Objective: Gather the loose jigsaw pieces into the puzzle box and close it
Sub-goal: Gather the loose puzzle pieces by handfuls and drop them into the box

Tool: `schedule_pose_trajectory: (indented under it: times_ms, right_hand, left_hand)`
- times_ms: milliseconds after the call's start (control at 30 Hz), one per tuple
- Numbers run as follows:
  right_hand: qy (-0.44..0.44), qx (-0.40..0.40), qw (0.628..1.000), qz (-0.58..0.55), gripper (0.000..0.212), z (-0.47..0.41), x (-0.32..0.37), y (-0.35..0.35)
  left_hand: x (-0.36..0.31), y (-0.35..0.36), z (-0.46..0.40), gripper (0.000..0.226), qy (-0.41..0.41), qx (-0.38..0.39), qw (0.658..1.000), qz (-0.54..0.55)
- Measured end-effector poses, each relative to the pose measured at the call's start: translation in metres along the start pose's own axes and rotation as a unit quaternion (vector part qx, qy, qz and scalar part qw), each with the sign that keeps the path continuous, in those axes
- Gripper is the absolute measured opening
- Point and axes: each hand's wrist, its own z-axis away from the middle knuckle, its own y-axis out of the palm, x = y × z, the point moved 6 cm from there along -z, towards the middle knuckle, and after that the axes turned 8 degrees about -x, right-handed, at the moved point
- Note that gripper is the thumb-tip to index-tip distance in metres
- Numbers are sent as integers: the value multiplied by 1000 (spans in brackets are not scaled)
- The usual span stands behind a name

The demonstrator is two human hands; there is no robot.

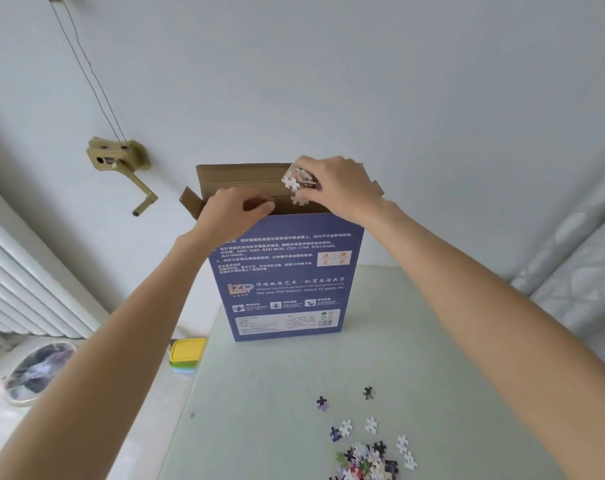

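Our left hand (237, 210) pinches the upright blue cardboard puzzle box's (287, 282) brown rim; our right hand (335, 185) clutches knobby white-backed jigsaw pieces (296, 183) above its open top.

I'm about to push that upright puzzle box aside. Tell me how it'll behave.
The puzzle box stands tall on a narrow end, so it likely tips if pushed high. It looks like thin cardboard, probably light. The left hand steadies its open top while the right hand drops jigsaw pieces in.
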Motion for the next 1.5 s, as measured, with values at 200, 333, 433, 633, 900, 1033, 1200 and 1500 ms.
schedule_pose_trajectory:
  times_ms: [200,333,433,633,900,1033,1200,1500]
  right_hand:
    - [-46,70,995,62,26,-7,12,17]
    - [-26,43,998,41,21,-8,11,18]
    - [-3,13,1000,10,12,0,7,17]
    - [40,-18,999,-12,21,16,-5,23]
    - [58,-154,980,-111,14,58,10,0]
    - [75,-141,982,-104,11,160,7,25]
    - [189,74,977,-62,15,294,-47,114]
    - [253,377,889,-58,61,402,-67,207]
  left_hand:
    - [0,-6,15,4,49,-34,998,33]
    - [-5,-9,19,9,79,-62,995,13]
    - [-8,-9,23,10,89,-85,992,-10]
    - [-14,-5,37,14,121,-136,981,-67]
    - [-22,-6,58,24,141,-209,963,-97]
    - [-37,25,109,18,172,-245,953,-41]
    - [-28,137,178,15,208,-71,976,8]
    - [17,290,270,63,-77,322,939,-94]
